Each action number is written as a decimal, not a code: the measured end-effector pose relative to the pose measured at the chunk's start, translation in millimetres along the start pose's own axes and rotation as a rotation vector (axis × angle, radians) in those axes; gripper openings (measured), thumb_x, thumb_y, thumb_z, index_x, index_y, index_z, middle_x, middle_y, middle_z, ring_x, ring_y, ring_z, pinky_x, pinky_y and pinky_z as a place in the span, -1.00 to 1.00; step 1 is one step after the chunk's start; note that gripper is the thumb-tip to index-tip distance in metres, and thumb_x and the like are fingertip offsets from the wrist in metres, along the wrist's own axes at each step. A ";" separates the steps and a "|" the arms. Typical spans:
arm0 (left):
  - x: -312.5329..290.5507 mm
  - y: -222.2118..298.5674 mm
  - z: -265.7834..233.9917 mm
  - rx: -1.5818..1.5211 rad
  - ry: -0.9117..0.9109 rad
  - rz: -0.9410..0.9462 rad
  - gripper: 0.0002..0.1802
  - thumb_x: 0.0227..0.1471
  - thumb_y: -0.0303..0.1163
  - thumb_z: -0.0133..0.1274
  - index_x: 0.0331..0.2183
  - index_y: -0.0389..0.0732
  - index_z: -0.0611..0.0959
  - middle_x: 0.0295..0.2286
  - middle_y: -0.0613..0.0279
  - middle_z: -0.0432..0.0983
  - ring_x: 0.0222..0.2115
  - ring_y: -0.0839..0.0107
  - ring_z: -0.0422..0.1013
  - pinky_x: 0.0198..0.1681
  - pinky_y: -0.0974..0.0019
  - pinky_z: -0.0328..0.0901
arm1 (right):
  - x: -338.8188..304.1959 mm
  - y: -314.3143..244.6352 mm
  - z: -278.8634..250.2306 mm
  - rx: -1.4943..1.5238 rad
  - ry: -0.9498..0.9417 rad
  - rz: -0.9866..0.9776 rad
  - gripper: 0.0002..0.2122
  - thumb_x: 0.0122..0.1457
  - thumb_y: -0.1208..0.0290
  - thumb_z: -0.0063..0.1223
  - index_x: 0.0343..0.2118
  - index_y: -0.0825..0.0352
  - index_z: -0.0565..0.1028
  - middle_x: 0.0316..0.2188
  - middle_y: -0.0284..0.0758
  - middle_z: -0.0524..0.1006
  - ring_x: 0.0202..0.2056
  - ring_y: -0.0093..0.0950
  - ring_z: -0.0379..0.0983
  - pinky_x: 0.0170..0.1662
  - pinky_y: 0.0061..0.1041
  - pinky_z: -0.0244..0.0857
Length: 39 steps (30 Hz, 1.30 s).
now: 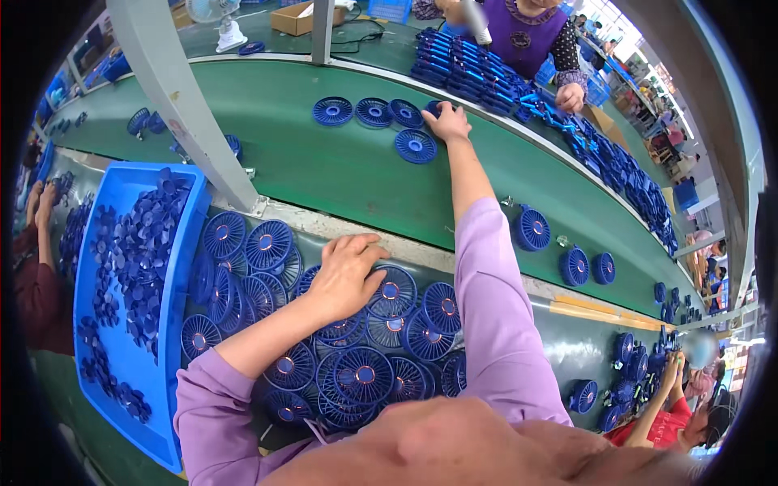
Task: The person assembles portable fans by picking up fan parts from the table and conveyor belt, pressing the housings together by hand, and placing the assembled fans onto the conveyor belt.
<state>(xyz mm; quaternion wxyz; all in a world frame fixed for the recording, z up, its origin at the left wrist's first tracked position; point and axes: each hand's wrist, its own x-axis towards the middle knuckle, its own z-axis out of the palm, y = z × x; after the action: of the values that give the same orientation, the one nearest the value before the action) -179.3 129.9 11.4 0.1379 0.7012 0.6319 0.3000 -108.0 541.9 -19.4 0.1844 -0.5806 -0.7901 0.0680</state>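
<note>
The round blue grille (433, 106) lies, in the head view, toward the far edge of the green belt (348, 174), partly hidden by the right hand (450, 124). That hand's fingers are bent down at it, but whether they are clamped on it I cannot tell. Beside it on the belt's far half sits a group of similar grilles (373, 112). On the near side of the belt, the left hand (344, 279) lies palm down over a pile of grilles (365, 376) on the surface (559, 348), its fingers slightly apart and apparently gripping nothing. The step in hand looks like setting a grille onto the belt or picking one off it; the direction is unclear. Next, if placing, the right fingers should release it flat; if taking, they need a sure hold on its rim.
</note>
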 end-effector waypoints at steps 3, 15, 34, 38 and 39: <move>7.2 -0.7 -4.3 0.008 -0.006 -0.004 -0.66 -0.02 -0.35 0.12 -0.14 -0.12 0.55 -0.01 0.09 0.35 0.04 0.09 0.24 0.12 0.03 0.06 | 4.1 13.9 0.9 0.034 0.122 -0.039 -0.39 -0.06 -0.22 0.16 -0.07 0.16 0.46 -0.02 -0.11 0.42 0.06 -0.12 0.30 0.10 -0.07 0.16; 5.2 -2.7 -3.6 -0.007 -0.026 0.003 -0.68 -0.02 -0.34 0.11 -0.15 -0.14 0.57 0.00 0.09 0.36 0.05 0.09 0.25 0.12 0.04 0.07 | -35.4 -29.9 -5.0 0.167 0.026 -0.253 -0.32 -0.15 -0.10 0.31 0.01 0.18 0.41 -0.12 -0.12 0.46 -0.03 -0.15 0.33 0.04 -0.23 0.24; 2.7 -2.7 1.8 0.011 0.026 0.018 -0.69 -0.04 -0.30 0.13 -0.19 -0.11 0.58 -0.02 0.10 0.39 0.02 0.11 0.26 0.10 0.03 0.07 | -82.7 -131.2 27.4 0.243 0.087 -0.512 -0.23 -0.26 0.04 0.40 0.09 0.10 0.34 0.00 -0.07 0.34 0.02 -0.04 0.27 0.06 -0.14 0.23; -2.4 -9.1 -1.5 -0.079 0.039 -0.034 -0.69 0.01 -0.27 0.09 -0.16 -0.11 0.57 -0.04 0.03 0.40 0.04 0.03 0.28 0.11 0.03 0.13 | -80.9 -119.9 16.1 0.211 0.114 -0.523 -0.28 -0.27 0.06 0.37 0.06 0.12 0.38 -0.03 -0.09 0.40 0.02 -0.12 0.29 0.07 -0.19 0.23; 0.7 -14.2 -3.6 -0.135 0.037 -0.032 -0.68 0.02 -0.28 0.08 -0.15 -0.14 0.57 -0.05 0.00 0.41 0.03 0.00 0.28 0.12 0.03 0.14 | -81.8 -111.3 7.4 0.210 0.127 -0.580 -0.29 -0.27 0.06 0.35 0.05 0.12 0.39 -0.05 -0.10 0.43 0.02 -0.16 0.30 0.07 -0.21 0.23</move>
<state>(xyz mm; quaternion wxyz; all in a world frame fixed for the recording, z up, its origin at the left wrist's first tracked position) -192.9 132.3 6.2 0.1782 0.6745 0.6237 0.3526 -189.0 430.3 -7.8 0.3041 -0.3118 -0.8983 0.0576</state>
